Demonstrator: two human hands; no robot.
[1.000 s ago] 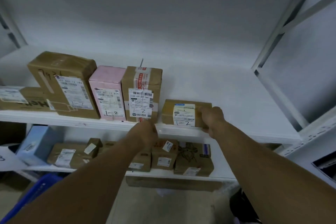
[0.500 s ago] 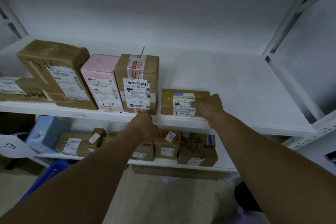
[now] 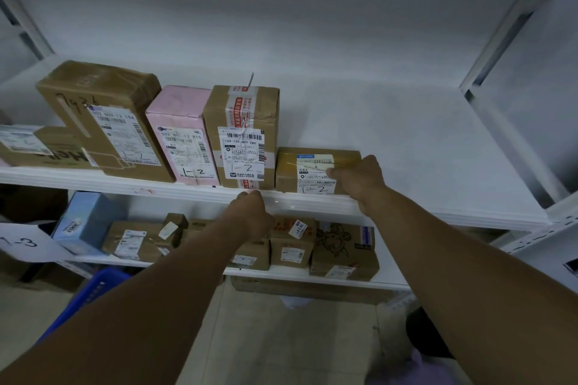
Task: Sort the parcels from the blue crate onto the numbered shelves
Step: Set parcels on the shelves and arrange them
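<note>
A small flat brown parcel (image 3: 286, 166) marked "1-2" lies on the upper white shelf (image 3: 406, 150), right against a tall taped brown parcel (image 3: 247, 112). My right hand (image 3: 359, 181) grips the small parcel's right end, one finger stretched across its label. At the shelf's front lip, just under the taped parcel, my left hand (image 3: 250, 212) has its fingers curled and nothing visible in it. The blue crate (image 3: 93, 291) shows at the lower left, mostly hidden by my left forearm.
A pink parcel (image 3: 178, 116) and a large brown parcel (image 3: 103, 94) stand left of the taped one. The lower shelf (image 3: 297, 275) holds several small brown parcels and a light blue box (image 3: 87, 222). A paper sign "1-3" (image 3: 25, 242) hangs at left. A white upright (image 3: 513, 19) rises at right.
My right hand has slid from the small parcel's right end partly onto its front label. The left hand stays at the shelf lip. The view shifted slightly.
</note>
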